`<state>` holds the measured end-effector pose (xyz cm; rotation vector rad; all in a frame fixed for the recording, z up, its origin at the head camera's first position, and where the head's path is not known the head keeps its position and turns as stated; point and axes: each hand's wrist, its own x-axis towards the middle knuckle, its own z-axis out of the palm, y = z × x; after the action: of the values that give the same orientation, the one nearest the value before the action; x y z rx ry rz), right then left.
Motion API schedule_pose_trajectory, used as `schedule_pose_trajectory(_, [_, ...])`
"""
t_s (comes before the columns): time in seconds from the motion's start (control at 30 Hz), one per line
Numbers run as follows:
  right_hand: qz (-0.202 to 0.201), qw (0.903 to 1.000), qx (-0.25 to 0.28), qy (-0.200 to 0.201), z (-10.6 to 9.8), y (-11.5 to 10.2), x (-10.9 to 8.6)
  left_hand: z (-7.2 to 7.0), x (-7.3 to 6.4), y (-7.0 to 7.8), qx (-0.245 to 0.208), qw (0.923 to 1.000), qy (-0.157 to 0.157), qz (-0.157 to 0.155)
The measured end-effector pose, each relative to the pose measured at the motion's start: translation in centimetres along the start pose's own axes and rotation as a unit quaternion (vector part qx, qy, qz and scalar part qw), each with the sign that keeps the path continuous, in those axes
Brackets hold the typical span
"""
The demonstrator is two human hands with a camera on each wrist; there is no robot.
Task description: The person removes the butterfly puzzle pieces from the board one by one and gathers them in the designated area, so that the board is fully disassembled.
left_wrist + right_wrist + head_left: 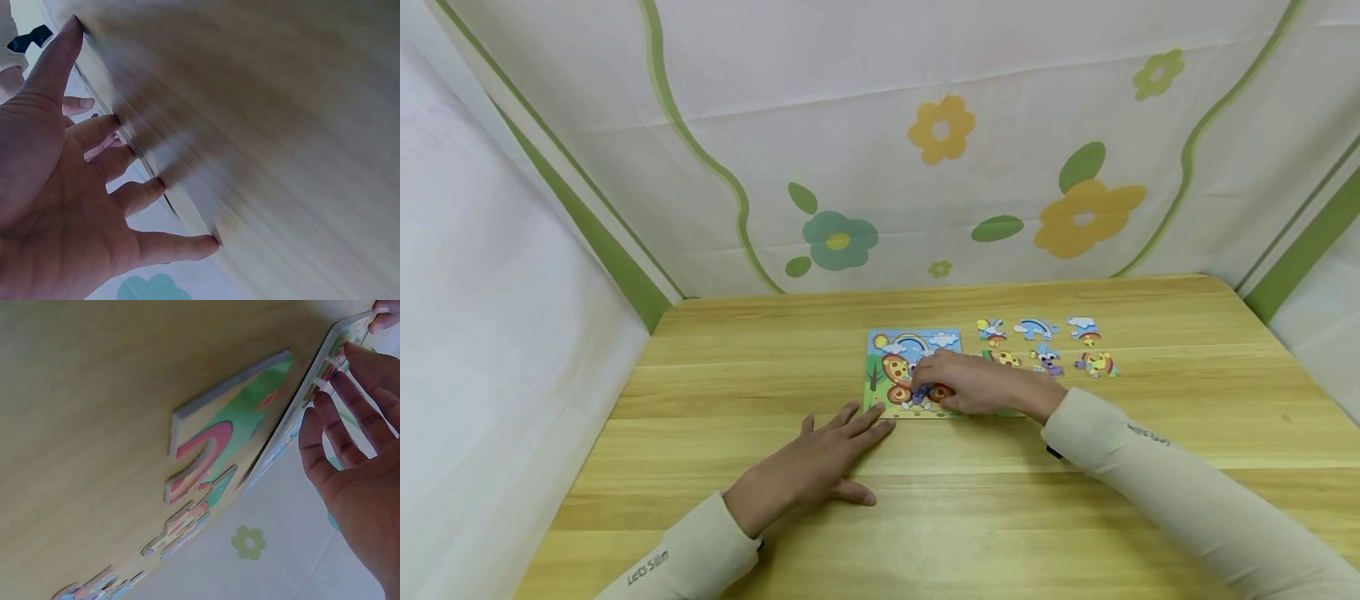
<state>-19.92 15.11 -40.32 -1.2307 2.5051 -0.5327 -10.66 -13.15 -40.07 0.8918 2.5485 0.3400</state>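
Observation:
A picture puzzle board (875, 358), showing a butterfly, sun and rainbow, lies flat on the wooden table. Over its lower middle, my right hand (973, 383) bends its fingers and thumb around a purple-and-red puzzle piece (922, 392), mostly covered by the fingers. The right wrist view has this hand (365, 444) low at the board (331, 344), its thumb and fingertips at the printed surface. My left hand (820, 458) is spread palm down, fingertips by the board's lower left corner. In the left wrist view, that hand's fingertips (203, 245) touch the tabletop.
Right of the board lie several loose pieces, among them a rainbow piece (1036, 327), a cloud piece (1083, 327) and a purple one (1047, 361). A green-edged piece (250, 406) lies beside the board. White flowered fabric (865, 150) rises behind the table (760, 367).

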Motion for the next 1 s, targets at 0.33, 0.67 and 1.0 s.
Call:
schedule_pose_trajectory(0.33, [-0.029, 0.9992, -0.024, -0.010, -0.2, -0.2, 0.8, -0.1, -0.1, 0.1, 0.001, 1.0000, -0.001, -0.006])
schedule_pose_trajectory(0.67, [-0.029, 0.9983, -0.027, -0.041, -0.7, -0.6, 1.4, -0.2, -0.2, 0.2, -0.001, 1.0000, 0.000, -0.004])
schedule_pose_trajectory(1.0, [-0.020, 0.9977, -0.033, -0.055, -1.0, -1.1, 1.7, -0.2, -0.1, 0.2, -0.003, 1.0000, 0.000, -0.002])
